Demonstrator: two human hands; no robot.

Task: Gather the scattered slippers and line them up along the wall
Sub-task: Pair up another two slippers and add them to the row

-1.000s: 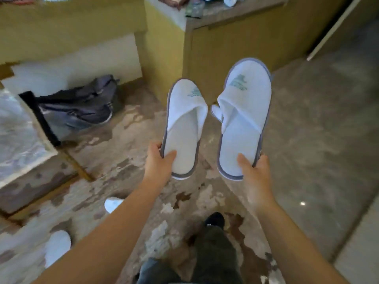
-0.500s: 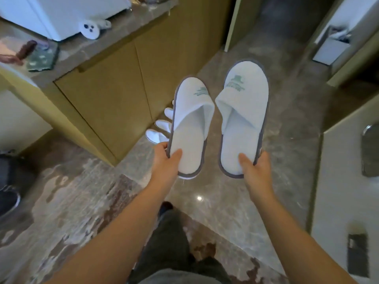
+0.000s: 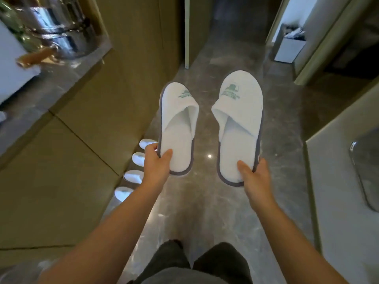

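I hold two white slippers with grey edging and a green logo, toes pointing away from me, above the floor. My left hand (image 3: 156, 161) grips the heel of the left slipper (image 3: 178, 128). My right hand (image 3: 254, 173) grips the heel of the right slipper (image 3: 239, 124). Several more white slippers (image 3: 134, 176) stand in a row on the floor along the base of the tan cabinet (image 3: 82, 160), only their ends showing past the cabinet edge, just left of my left hand.
A grey marble floor (image 3: 207, 201) runs ahead as a narrow passage. A stone countertop with a shiny metal pot (image 3: 59, 29) is at upper left. A white counter (image 3: 344, 181) lies on the right, and a grey bin (image 3: 290, 46) stands at the far right.
The view has turned right, from the patterned floor and bag to the passage beside the cabinet. Both slippers stay in my hands and have moved a little apart. The row of slippers came into view.
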